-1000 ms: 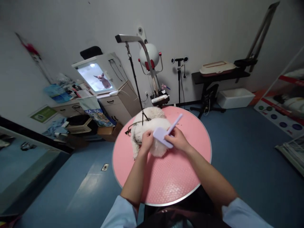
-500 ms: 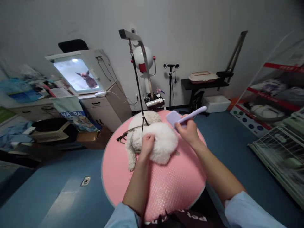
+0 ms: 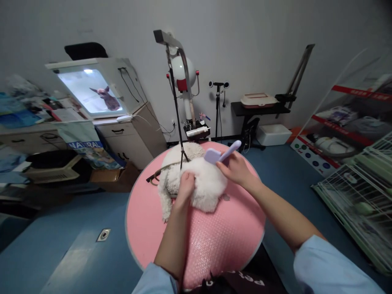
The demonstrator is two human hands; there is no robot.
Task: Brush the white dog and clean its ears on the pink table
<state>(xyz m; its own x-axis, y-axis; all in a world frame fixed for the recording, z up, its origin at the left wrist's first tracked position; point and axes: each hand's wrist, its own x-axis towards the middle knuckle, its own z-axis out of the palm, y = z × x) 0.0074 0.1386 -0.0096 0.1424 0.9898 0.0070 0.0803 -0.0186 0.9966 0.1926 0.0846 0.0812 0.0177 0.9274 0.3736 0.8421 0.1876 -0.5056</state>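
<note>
A fluffy white dog [image 3: 208,185] lies on a round pink grooming table [image 3: 220,237]. My left hand [image 3: 186,184] rests on the dog's side, its fingers closed in the fur. In my right hand [image 3: 235,166] is a lavender slicker brush [image 3: 212,155], its handle tilted up to the right. The brush head is at the far upper edge of the dog's fluffed coat; I cannot tell whether the pins touch it. A dark strap [image 3: 175,98] runs down from the grooming arm [image 3: 186,69] to the dog. The dog's head is not clearly visible.
A small tuft of hair [image 3: 226,197] lies on the table to the dog's right. Behind stands a white-and-red dryer [image 3: 183,73]. A lit cabinet [image 3: 92,92] with a small dog [image 3: 108,98] is at left, and wire cages [image 3: 358,204] are at right.
My right hand has moved the brush leftward, from beside the dog to over the far edge of its coat. My left hand stays in the fur. The view has shifted slightly.
</note>
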